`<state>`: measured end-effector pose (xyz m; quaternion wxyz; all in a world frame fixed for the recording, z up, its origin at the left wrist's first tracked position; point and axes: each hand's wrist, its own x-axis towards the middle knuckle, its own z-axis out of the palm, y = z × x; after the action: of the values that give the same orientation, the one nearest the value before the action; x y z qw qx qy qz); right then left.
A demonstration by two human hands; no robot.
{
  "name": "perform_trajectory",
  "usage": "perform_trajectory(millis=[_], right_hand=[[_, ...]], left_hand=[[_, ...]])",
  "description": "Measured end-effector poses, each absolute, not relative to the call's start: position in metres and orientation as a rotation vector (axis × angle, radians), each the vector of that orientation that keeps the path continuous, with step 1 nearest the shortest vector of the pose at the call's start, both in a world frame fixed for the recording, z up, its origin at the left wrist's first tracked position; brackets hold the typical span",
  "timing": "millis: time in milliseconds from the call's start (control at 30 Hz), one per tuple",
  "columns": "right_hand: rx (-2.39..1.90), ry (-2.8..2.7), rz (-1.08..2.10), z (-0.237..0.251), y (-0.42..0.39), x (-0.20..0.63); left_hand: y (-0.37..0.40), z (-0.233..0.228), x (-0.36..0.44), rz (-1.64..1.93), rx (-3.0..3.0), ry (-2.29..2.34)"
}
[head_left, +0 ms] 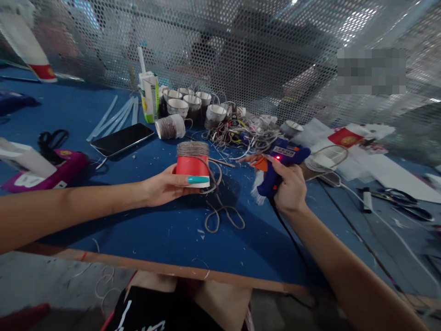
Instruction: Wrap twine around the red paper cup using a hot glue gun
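Holds the cup (193, 171) in the left hand (168, 186), pinched between thumb and fingers, with the thumb laid along its lower edge. Has cord (193, 149) wound round the cup's upper end, just above that grip, with slack loops trailing onto the table (155, 239) to its right. Grasps the glue gun (287, 156) in the right hand (291, 186), thumb against the near side, other fingers mostly hidden, orange end toward the cup but apart from it. Has a phone (124, 139) beyond the left grip, scissors (401, 197) right of the right grip.
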<state>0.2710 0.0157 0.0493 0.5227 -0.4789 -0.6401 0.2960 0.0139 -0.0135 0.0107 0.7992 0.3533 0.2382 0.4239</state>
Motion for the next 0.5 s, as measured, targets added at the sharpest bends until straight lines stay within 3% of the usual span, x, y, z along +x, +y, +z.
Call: perform_trajectory(millis=[200, 500], right_hand=[[-1.057, -1.616, 0.973, 0.054, -0.004, 0.261], [-1.213, -1.633, 0.983, 0.047, -0.027, 0.252]], left_hand=[[-0.014, 0.013, 0.017, 0.931, 0.700, 0.532], [-0.014, 0.012, 0.017, 0.908, 0.745, 0.500]])
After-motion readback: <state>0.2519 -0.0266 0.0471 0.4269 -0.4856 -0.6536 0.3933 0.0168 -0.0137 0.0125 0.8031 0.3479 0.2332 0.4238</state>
